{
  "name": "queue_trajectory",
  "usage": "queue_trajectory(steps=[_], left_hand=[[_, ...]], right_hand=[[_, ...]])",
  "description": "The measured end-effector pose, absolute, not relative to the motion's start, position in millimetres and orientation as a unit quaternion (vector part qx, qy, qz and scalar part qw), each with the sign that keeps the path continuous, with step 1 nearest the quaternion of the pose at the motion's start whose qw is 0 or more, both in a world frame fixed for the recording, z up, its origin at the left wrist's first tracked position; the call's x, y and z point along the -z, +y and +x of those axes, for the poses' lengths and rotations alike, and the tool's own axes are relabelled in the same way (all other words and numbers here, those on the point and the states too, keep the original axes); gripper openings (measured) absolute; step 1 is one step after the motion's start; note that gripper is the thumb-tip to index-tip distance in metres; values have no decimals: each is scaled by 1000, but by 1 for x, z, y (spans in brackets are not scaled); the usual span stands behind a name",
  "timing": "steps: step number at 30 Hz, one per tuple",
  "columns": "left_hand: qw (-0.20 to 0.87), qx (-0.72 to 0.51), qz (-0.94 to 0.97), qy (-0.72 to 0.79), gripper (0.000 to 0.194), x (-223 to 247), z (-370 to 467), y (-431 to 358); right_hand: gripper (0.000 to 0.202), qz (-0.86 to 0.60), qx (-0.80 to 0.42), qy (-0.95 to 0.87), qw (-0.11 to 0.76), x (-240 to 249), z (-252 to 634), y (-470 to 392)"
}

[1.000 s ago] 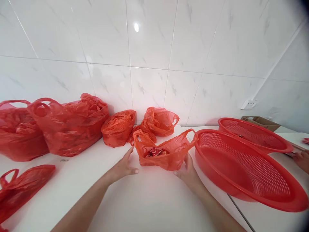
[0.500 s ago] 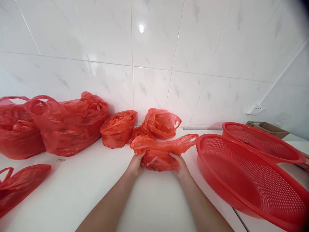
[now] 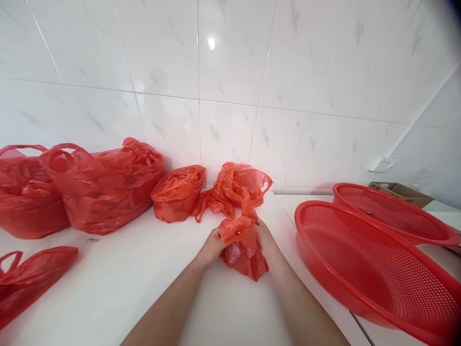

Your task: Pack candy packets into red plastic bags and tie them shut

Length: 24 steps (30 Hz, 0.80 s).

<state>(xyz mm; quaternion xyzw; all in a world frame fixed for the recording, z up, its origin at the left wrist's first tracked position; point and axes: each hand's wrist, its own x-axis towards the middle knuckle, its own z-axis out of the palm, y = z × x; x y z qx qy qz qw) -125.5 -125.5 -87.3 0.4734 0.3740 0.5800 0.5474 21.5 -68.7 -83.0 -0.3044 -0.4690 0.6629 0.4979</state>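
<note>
A red plastic bag point(image 3: 242, 254) is gathered between my two hands over the white table. My left hand point(image 3: 215, 244) grips its left side near the top, fingers mostly behind the plastic. On the opposite side my right hand point(image 3: 263, 235) is closed on the bag, its fingertips hidden. The bag's lower part hangs down crumpled, and a twist of it sticks up toward the wall. Just behind lie a loose crumpled red bag point(image 3: 216, 204) and an open red bag point(image 3: 243, 182) with a handle loop.
To the left stand a filled red bag point(image 3: 176, 192) and a larger one point(image 3: 104, 192) with handles. A flat red bag point(image 3: 32, 278) lies at the near left. Two red mesh baskets point(image 3: 345, 250) rest at right, before a cardboard box point(image 3: 406, 194). Tiled wall closes the back.
The bag was spread wide with its handle out to the right. Now it is bunched narrower, lower and turned, with both hands shifted in on it.
</note>
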Motion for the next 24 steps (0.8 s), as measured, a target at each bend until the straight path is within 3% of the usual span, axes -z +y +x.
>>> queue_trajectory(steps=[8, 12, 18, 24], left_hand=[[600, -711, 175, 324, 19, 110, -145, -102], [610, -702, 144, 338, 20, 114, -143, -96], [586, -696, 145, 389, 5, 117, -143, -98], [565, -658, 254, 429, 9, 110, -133, -105]], right_hand=[[37, -218, -733, -390, 512, 95, 19, -50], [53, -193, -766, -370, 489, 99, 17, -53], [41, -184, -787, -413, 419, 90, 5, -65], [44, -209, -754, -507, 361, 87, -1, -76]])
